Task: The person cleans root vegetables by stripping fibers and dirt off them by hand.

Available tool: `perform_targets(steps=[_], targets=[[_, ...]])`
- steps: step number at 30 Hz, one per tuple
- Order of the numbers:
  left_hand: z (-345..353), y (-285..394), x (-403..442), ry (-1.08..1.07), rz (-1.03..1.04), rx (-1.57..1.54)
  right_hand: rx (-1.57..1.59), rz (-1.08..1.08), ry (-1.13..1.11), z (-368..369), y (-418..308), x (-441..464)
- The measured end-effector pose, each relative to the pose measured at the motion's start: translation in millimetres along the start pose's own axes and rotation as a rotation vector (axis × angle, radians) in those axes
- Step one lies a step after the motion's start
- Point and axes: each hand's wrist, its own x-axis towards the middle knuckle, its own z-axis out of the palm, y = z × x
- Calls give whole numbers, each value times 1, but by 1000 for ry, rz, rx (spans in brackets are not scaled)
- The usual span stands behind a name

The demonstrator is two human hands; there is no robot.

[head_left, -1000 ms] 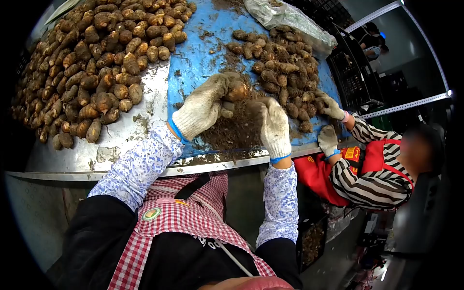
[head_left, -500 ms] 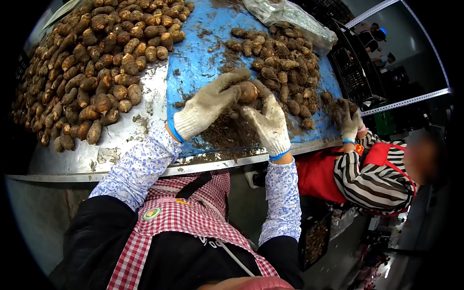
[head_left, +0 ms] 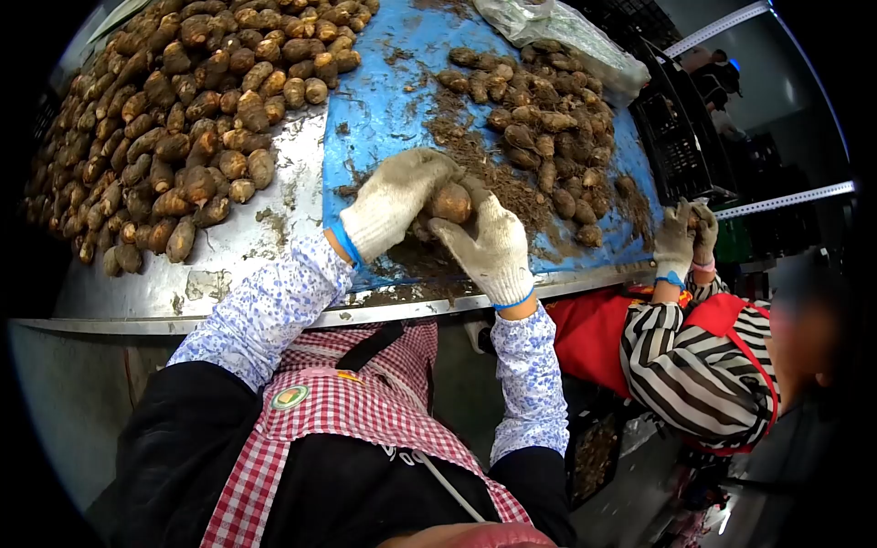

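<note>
A round brown taro (head_left: 450, 204) is held between my two gloved hands, above the blue sheet near the table's front edge. My left hand (head_left: 395, 199), in a soiled white glove, curls over its left and far side. From the right, my right hand (head_left: 491, 239) wraps the same taro, with the thumb along its near side. The fingertips of both hands are partly hidden. Loose dark root fibres and soil (head_left: 457, 137) lie around and beneath the hands.
Cleaner taros form a big pile (head_left: 183, 128) on the metal tabletop (head_left: 265, 247) at left. Hairy taros are heaped (head_left: 548, 128) on the blue sheet (head_left: 384, 82), beside a clear plastic bag (head_left: 585, 46). At right, a co-worker's gloved hands (head_left: 681, 242) work near black crates (head_left: 676, 137).
Both hands have come slightly nearer the table edge, still around the taro, which is turned or shifted a little left. The co-worker's hands have moved together. The view has shifted slightly.
</note>
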Motion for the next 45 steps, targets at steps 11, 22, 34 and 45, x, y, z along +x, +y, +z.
perform_targets(steps=[11,22,34,45], targets=[[7,8,-4,-190,371,299,449,276,122,-1,21,-6],[-11,-14,11,-7,233,1,-129,-264,204,3,-7,-1],[13,0,-9,23,466,369,629,661,-69,-17,-7,5],[-13,-14,9,40,176,187,-214,-32,-211,2,-19,-4]])
